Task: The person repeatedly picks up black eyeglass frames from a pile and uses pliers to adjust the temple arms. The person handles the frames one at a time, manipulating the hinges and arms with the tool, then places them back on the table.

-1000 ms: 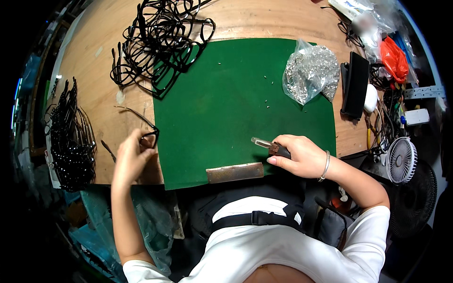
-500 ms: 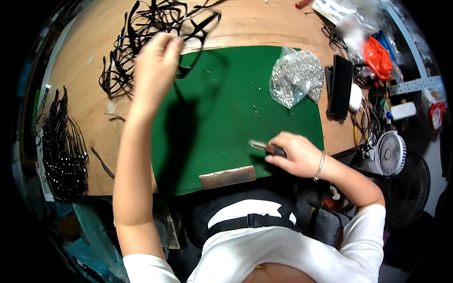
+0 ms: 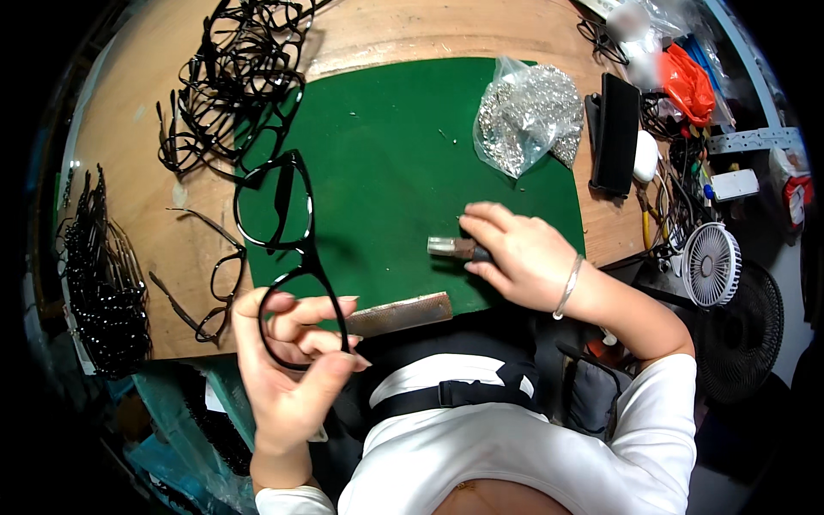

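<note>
My left hand (image 3: 287, 390) is closed around the lower rim of a black eyeglass frame (image 3: 307, 256), fingers through the lens opening and thumb outside. The frame is held upright over the left side of a green mat (image 3: 386, 172); its rims have no visible lenses. Resting over the mat's right part, my right hand (image 3: 524, 257) is wrapped round a small hand tool (image 3: 446, 247) with a flat metal head and dark handle. Its exact kind is unclear. A textured metal strip (image 3: 403, 314) lies at the mat's near edge, partly behind my left fingers.
A tangled pile of black frames (image 3: 249, 60) lies far left; another frame (image 3: 225, 283) lies nearer. Glossy black strips (image 3: 103, 283) are bundled at the left edge. A clear bag of small metal parts (image 3: 515, 120), a black case (image 3: 614, 133) and a white fan (image 3: 711, 263) are right.
My left hand has come back from the pile toward me, bringing the eyeglass frame. My right hand has shifted slightly left and up with the tool. Another frame now lies at the left.
</note>
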`<state>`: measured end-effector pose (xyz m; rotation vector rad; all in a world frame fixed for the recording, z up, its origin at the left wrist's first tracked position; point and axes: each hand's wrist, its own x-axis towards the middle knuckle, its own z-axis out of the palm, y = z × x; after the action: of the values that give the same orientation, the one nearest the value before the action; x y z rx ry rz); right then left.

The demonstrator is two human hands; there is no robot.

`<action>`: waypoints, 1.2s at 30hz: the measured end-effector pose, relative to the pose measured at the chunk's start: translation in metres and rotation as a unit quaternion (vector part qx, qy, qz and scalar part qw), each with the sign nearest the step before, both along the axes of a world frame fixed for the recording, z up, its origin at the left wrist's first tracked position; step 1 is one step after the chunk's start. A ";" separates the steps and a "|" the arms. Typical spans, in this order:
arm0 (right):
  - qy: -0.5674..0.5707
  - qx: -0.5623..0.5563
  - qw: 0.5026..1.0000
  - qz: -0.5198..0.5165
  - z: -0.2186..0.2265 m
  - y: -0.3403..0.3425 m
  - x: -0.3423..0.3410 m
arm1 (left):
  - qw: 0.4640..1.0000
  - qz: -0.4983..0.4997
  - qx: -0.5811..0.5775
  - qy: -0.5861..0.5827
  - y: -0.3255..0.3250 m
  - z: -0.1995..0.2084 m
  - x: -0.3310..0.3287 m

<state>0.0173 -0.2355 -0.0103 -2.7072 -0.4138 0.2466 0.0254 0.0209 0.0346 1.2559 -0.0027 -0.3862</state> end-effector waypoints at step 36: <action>0.355 0.618 0.670 -0.206 0.025 0.048 -0.016 | 0.949 -0.022 0.199 -0.245 -0.057 -0.037 -0.023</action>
<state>0.0009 -0.1879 0.0142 -1.1296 0.2465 0.5810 0.0028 -0.0362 -0.0022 1.7283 -0.3949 -0.1017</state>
